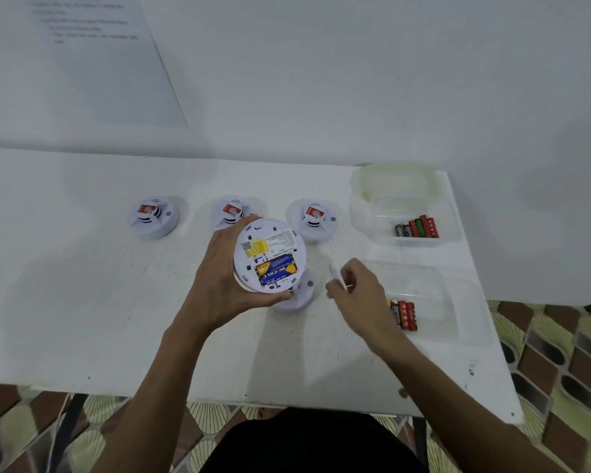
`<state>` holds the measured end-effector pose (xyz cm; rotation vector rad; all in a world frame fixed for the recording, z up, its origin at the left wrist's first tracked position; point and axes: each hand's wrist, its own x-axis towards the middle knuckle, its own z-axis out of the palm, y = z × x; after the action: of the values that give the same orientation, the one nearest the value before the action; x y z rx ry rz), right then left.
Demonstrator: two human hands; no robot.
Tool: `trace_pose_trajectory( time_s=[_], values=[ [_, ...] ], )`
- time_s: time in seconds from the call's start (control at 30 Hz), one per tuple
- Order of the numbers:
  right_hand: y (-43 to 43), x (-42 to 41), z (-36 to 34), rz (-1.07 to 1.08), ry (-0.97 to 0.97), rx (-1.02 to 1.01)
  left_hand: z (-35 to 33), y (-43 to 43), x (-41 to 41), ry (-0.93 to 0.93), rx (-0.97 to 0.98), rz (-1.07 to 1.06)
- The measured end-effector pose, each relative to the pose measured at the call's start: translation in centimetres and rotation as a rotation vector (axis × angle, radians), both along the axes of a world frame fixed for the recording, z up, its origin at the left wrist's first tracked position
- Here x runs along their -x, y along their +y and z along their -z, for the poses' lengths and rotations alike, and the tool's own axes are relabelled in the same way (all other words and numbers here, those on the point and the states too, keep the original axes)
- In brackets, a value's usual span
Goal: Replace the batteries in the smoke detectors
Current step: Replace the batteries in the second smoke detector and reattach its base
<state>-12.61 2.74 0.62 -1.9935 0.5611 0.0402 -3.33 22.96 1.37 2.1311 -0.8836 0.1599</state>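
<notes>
Gripping upturned smoke detector [269, 256] with left hand [215, 278] above table [82, 302] middle, two blue-yellow batteries [276, 269] seated inside. Right hand [359, 291] curled just beside; hold blurred, cannot tell. Three more detectors [152, 218] toward far edge, battery trays [372, 230] along right edge.

Free tabletop [65, 285] left; detectors [152, 216] behind, battery trays [437, 291] right.
</notes>
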Motion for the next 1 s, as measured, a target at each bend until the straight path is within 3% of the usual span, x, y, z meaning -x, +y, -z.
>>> trace_pose_trajectory(
  time_s=[0.1,0.27,0.4,0.6,0.7,1.0],
  values=[
    [-0.4,-0.4,-2.7,0.030,-0.072,-0.316,0.5,0.0,-0.2,-0.005,-0.019,-0.002],
    [-0.1,-1.2,-6.0,-0.080,-0.166,-0.390,0.5,-0.5,-0.4,-0.026,-0.021,0.036],
    [1.0,-1.9,-6.9,-0.138,-0.257,-0.250,0.1,-0.9,-0.5,0.042,0.010,0.073],
    [3.1,-2.3,-6.4,-0.170,-0.529,0.294,0.5,-1.5,-0.7,0.137,0.036,0.088],
    [3.6,-2.7,-5.6,-0.187,-0.565,0.518,0.4,-1.5,-0.8,0.214,0.064,0.070],
    [3.1,-3.3,-5.7,-0.230,-0.524,0.481,-1.3,-2.3,-0.7,0.060,0.036,0.046]
  ],
)
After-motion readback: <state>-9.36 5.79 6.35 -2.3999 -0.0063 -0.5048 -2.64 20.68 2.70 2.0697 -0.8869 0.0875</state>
